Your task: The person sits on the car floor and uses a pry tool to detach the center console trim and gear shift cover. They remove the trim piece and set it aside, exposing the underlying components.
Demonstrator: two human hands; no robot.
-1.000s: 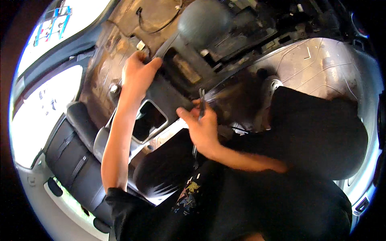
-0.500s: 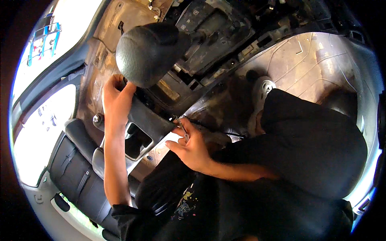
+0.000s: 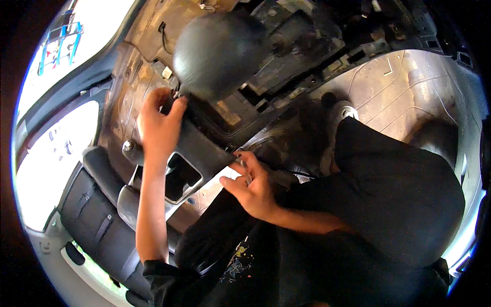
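My left hand (image 3: pixel 161 120) is raised beside the rounded black gear knob (image 3: pixel 217 56), at the upper end of a black centre console trim (image 3: pixel 197 140). Its thumb and fingers are curled together near a small shiny part; what they pinch is mostly hidden. Lower and to the right, my right hand (image 3: pixel 251 189) has its fingers bent round a slim metal tool (image 3: pixel 248 176) whose kind I cannot make out. Those fingertips are close to the trim's right corner. A silver-edged rectangular opening (image 3: pixel 184 176) lies in the trim between my hands.
A stripped brown floor (image 3: pixel 394 82) spreads at the right, with my shoe (image 3: pixel 348 111) on it. A pale connector (image 3: pixel 166 73) and loose black wire (image 3: pixel 162 36) lie left of the knob. Black rear seats (image 3: pixel 97 215) stand at lower left. The exposed console frame (image 3: pixel 302 46) has slots and edges.
The view has shifted, so the gear knob and both hands appear farther right. The pale connector beside the knob has come into sight. Both hands keep much the same pose.
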